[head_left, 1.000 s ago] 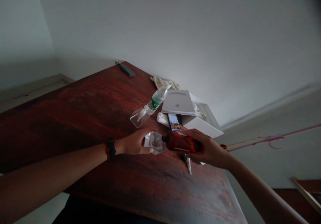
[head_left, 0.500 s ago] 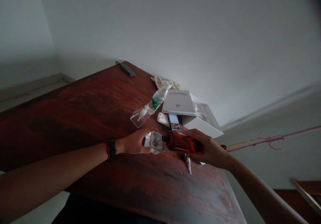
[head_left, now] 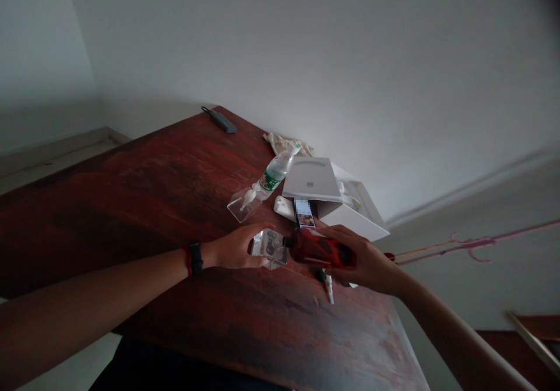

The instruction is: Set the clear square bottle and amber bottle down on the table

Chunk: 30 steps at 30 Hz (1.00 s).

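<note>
Unmoved since earlier, the red bottle (head_left: 317, 248) (pointing left) lies between right fingers (head_left: 349, 237).

The right hand (head_left: 371, 264) holds a red bottle (head_left: 315, 249), the left hand (head_left: 233, 248) apparently a clear container (head_left: 270, 248).

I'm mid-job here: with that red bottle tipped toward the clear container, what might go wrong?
The right hand holds the red bottle tilted toward the clear container; liquid might miss it. A spill could reach the lit phone just beyond the bottle. The container might slip from the left hand if wet.
</note>
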Available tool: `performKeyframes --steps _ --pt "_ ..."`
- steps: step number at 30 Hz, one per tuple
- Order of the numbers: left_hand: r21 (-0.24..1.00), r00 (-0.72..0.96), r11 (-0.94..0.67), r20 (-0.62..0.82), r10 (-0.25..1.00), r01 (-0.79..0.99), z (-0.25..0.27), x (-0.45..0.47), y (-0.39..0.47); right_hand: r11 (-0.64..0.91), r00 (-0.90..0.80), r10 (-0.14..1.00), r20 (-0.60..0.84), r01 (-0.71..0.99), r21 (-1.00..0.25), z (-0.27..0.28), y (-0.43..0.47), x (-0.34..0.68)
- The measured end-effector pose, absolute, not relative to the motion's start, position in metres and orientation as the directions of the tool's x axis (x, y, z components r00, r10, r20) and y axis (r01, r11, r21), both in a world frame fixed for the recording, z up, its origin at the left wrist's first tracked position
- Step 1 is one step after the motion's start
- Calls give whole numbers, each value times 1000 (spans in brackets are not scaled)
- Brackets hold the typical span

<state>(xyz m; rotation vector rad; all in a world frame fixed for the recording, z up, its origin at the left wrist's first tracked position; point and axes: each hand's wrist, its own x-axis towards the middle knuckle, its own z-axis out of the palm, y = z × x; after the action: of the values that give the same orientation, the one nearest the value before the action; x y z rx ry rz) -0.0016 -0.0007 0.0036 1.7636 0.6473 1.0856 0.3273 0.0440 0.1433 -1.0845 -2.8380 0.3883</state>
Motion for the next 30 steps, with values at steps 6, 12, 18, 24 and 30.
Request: performKeyframes --steps 6,12,18,24,30 --pt "908 497 -410 394 773 -83 6 -1 -1 722 -752 659 -21 640 -263 146 43 324" --pt "915 506 -399 377 776 -69 8 -2 -1 725 -755 656 -16 636 -265 145 43 325" --pt "917 507 -386 381 773 -101 10 0 -3 717 -750 660 -29 641 -274 148 42 322" --pt "933 511 -352 337 791 -71 8 -1 -3 725 -757 652 -28 635 -267 149 41 320" --pt "926 496 -365 362 789 -95 7 -1 -2 728 -762 647 -19 625 -282 149 41 320"
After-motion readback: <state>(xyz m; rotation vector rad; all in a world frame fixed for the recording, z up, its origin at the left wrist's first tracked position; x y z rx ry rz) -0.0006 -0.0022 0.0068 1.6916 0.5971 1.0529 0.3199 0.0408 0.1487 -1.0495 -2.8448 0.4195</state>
